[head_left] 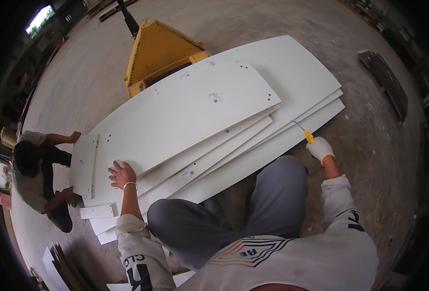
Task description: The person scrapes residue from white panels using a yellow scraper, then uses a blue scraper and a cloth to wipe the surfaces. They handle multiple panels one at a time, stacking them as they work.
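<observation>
My left hand point(122, 175), bare with a band at the wrist, rests with spread fingers on the top white panel point(190, 111). This panel has small dark holes and printed labels, and it lies on a stack of larger white panels point(297, 72). In a white glove, my right hand point(320, 148) is closed around a yellow-handled tool point(309, 137) with a thin, bent metal shaft. The shaft's tip lies at the right edges of the stacked panels. A narrow white strip point(98, 211) lies at the stack's near left corner.
A co-worker point(35, 169) crouches at the left with both hands at the stack's left end. Behind the stack stands a yellow pallet jack point(158, 48). Dark boards point(386, 82) lie on the floor at the right, and more thin boards point(66, 266) stand at the lower left.
</observation>
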A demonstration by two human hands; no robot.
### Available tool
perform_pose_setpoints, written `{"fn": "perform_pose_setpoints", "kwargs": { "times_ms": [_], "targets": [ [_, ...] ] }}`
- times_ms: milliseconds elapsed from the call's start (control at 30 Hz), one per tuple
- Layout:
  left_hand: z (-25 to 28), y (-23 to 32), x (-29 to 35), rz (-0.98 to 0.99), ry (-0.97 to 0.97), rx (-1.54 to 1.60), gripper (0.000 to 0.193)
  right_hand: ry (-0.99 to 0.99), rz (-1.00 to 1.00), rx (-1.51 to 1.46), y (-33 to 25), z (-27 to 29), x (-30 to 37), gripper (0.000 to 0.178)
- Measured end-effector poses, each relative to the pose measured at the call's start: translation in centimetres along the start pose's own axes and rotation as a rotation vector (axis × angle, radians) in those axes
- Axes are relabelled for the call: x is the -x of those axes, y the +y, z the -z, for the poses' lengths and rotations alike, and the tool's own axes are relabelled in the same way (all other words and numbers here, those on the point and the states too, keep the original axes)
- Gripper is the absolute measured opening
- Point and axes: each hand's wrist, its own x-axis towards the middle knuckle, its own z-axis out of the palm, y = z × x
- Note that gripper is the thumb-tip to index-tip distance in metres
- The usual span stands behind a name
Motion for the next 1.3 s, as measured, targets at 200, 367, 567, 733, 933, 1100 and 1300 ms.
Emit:
{"fn": "perform_pose_setpoints", "kwargs": {
  "times_ms": [200, 367, 567, 733, 933, 1100, 1300],
  "targets": [
    [-0.2, 0.0, 0.3, 0.004, -0.022, 0.023, 0.063, 0.314, -0.030, 0.160, 4.1, -0.8, 1.8, 0.037],
    [0.9, -0.4, -0.1, 0.011, -0.014, 0.020, 0.063, -0.058, 0.086, -0.009, 4.5, -0.1, 4.3, 0.027],
    [1.2, 0.6, 0.7, 0.024, -0.089, -0.009, 0.064, 0.010, 0.235, 0.061, -3.4, 1.7, 6.0, 0.022],
    [2.7, 3.4, 0.1, -0.132, -0.229, -0.235, 0.065, -0.044, 0.467, 0.292, -14.6, 3.1, 8.3, 0.040],
    [5.1, 10.9, 5.2, -0.519, -0.297, -0.012, 0.065, -0.056, 0.597, 0.342, -21.6, 1.3, 8.1, 0.041],
    [7.8, 13.8, 11.2, -1.145, -0.372, 0.032, 0.075, 0.063, 0.286, -0.064, -16.0, 2.5, 1.8, 0.030],
    [6.5, 14.8, 12.3, -1.271, -0.168, -0.099, 0.085, 0.049, 0.159, -0.567, -3.4, 0.5, -1.2, 0.009]
  ]
}}
